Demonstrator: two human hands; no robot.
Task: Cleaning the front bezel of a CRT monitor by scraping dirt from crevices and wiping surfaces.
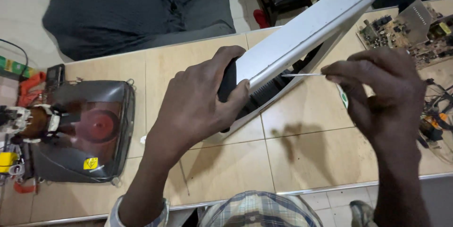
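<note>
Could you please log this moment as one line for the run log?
left hand: grips white casing, tilted over table | right hand: holds thin screwdriver, tip at casing's slot | nearby: picture tube, circuit board

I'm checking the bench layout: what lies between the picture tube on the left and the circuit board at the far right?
In the head view, the white casing stands between the picture tube and the circuit board, gripped by the left hand; bare tabletop elsewhere.

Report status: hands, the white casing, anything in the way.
Left hand grips white casing, tilted above table. Right hand holds screwdriver, tip at casing's slot. Picture tube and circuit board off to sides.
</note>
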